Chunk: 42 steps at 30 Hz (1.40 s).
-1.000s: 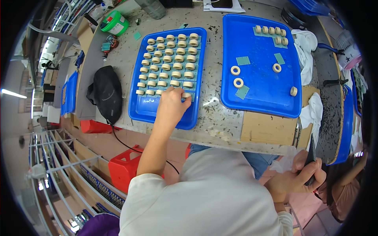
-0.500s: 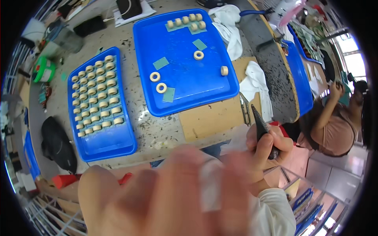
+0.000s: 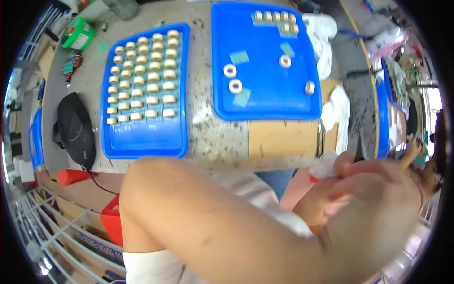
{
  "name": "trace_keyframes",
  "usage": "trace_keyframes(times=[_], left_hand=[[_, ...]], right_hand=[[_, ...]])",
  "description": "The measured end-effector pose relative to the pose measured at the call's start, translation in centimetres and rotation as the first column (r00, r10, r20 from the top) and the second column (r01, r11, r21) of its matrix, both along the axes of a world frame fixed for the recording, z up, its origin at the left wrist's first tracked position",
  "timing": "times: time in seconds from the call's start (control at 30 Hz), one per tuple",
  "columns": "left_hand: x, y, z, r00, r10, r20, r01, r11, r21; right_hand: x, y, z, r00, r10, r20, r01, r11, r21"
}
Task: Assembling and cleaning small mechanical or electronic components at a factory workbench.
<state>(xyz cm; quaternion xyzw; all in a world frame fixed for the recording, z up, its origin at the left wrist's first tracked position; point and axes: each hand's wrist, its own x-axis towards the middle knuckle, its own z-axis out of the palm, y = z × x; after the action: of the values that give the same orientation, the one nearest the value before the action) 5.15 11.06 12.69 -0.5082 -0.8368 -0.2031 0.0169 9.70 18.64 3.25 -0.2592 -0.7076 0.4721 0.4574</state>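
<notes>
My left forearm crosses in front of me to the right. My left hand, smeared by motion, is over my right hand, and its fingers cannot be made out. Largely covered by it, my right hand is closed round a dark tapered tool, whose upper end shows above the fingers. Beyond the hands, a blue tray holds cream-coloured rings and green pieces of sheet. Left of it, another blue tray carries rows of similar rings on green sheet.
Brown cardboard lies under the right tray's near edge, with metal tweezers and a white glove on it. A black cap-like item and a green tub stand at left. Another person is at far right.
My left hand has swung from the lower middle across to my right hand, its forearm now spanning the foreground. The view has turned, so the trays appear higher and farther right.
</notes>
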Motion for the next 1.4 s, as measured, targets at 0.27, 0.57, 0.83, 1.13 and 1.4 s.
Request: trace_keyframes(times=[0.27,0.57,0.83,1.13,1.4], left_hand=[[-6.5,-3.9,-5.5,0.835,-0.383,0.395,0.431,0.902,-0.034],[-19.7,-0.4,-11.5,0.987,0.144,0.075,-0.136,0.985,-0.107],[-25.1,7.1,-14.7,0.95,0.29,-0.117,-0.308,0.934,-0.179],[-26.2,7.9,-15.8,0.98,0.198,-0.012,-0.198,0.968,-0.156],[-21.5,3.5,-16.1,0.996,0.092,0.012,-0.09,0.99,-0.109]], right_hand=[[-7.1,5.4,-1.5,0.93,0.039,-0.366,-0.264,0.762,-0.592],[-13.8,6.9,-1.7,0.813,0.063,-0.578,-0.516,0.536,-0.668],[-13.9,6.4,-5.0,0.823,0.108,-0.558,-0.568,0.174,-0.804],[-13.6,7.0,-5.8,0.507,0.016,-0.862,-0.753,-0.479,-0.451],[-14.0,5.9,-7.1,0.259,-0.09,-0.962,-0.849,-0.496,-0.183]])
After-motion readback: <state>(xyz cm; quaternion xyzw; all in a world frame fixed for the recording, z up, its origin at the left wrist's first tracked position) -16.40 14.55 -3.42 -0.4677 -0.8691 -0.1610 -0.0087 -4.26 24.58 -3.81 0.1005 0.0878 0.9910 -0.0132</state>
